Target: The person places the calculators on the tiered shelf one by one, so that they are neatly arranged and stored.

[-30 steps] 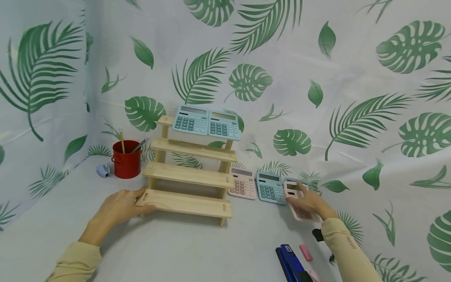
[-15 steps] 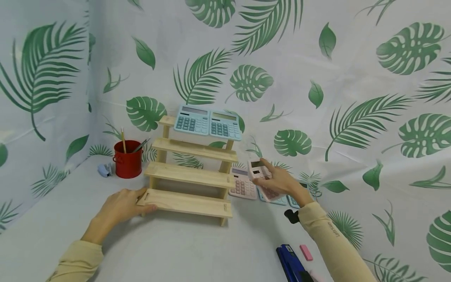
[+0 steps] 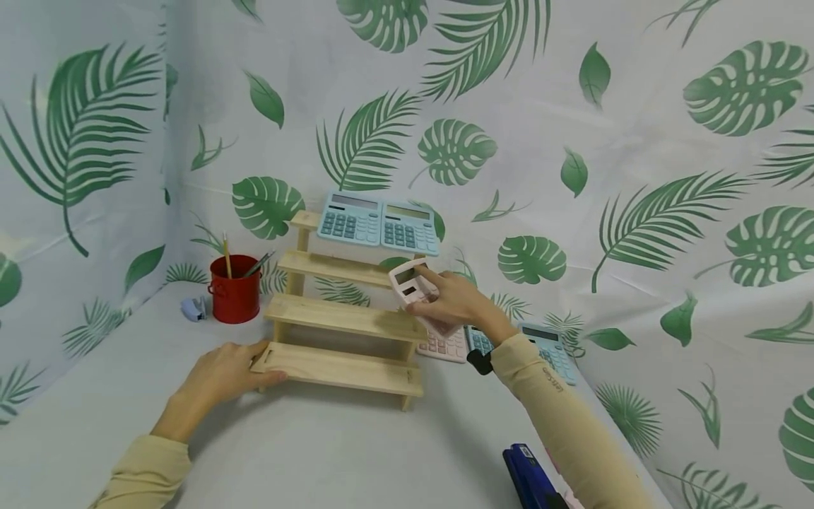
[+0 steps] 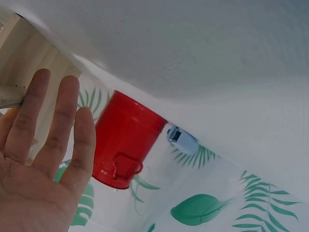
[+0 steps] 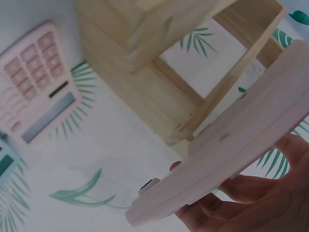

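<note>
My right hand (image 3: pixel 448 300) grips a pink calculator (image 3: pixel 412 284) in the air, just in front of the right end of the wooden stepped shelf (image 3: pixel 343 322). The right wrist view shows the pink calculator's underside (image 5: pixel 241 145) with fingers (image 5: pixel 251 203) curled beneath it. My left hand (image 3: pixel 222 375) rests flat with straight fingers against the left end of the shelf's bottom step; the left wrist view shows the fingers (image 4: pixel 58 125) extended. Two blue calculators (image 3: pixel 378 225) lie on the top step.
A second pink calculator (image 3: pixel 445 344) and two blue ones (image 3: pixel 550 348) lie on the table right of the shelf. A red pencil cup (image 3: pixel 234 293) and a small blue stapler (image 3: pixel 193 309) stand at the left. A dark blue stapler (image 3: pixel 531 481) lies near the front edge.
My right hand lifted the pink calculator from the table at the right and carried it left and up toward the shelf. The left hand stayed on the bottom step.
</note>
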The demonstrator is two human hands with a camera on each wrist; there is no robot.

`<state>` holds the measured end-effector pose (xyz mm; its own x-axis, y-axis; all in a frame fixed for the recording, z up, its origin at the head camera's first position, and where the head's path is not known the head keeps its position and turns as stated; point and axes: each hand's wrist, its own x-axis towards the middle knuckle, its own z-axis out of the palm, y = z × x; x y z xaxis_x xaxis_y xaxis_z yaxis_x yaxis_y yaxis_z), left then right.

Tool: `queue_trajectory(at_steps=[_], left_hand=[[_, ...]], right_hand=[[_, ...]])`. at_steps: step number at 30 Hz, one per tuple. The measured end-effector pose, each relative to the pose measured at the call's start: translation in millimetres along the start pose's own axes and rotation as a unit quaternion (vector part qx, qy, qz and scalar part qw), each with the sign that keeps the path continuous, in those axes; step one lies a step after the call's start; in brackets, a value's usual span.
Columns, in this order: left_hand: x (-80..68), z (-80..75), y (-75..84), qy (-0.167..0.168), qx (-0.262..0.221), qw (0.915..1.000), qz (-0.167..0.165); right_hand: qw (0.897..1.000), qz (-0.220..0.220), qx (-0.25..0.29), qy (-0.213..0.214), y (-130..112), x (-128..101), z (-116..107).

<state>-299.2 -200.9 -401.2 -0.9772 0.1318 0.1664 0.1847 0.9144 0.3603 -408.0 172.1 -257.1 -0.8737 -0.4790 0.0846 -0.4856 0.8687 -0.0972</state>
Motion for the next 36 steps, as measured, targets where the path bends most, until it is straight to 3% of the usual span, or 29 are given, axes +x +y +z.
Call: queue_trajectory(at_steps=[11,21,29,36], left_hand=[[0.0,-1.4,-3.8,0.003,0.004,1.0,-0.003],[-1.6,0.0,-0.1,-0.001,-0.002,1.0,-0.008],[-1.1,2.5,-1.1,0.006,0.0,1.0,-0.004],[1.2,3.2,-3.0,0.015,0.004,0.9999,0.006]], right_hand=[[1.0,-0.01,-0.006,0.002,-32.6,42.7,8.1],[0.992,0.035,0.046,0.108,-50.6,58.1,33.0],[0.997,0.002,0.039,0.068,-67.2,63.0,38.2],[0.993,0.016,0.104,0.061,-83.2,68.5,46.3]])
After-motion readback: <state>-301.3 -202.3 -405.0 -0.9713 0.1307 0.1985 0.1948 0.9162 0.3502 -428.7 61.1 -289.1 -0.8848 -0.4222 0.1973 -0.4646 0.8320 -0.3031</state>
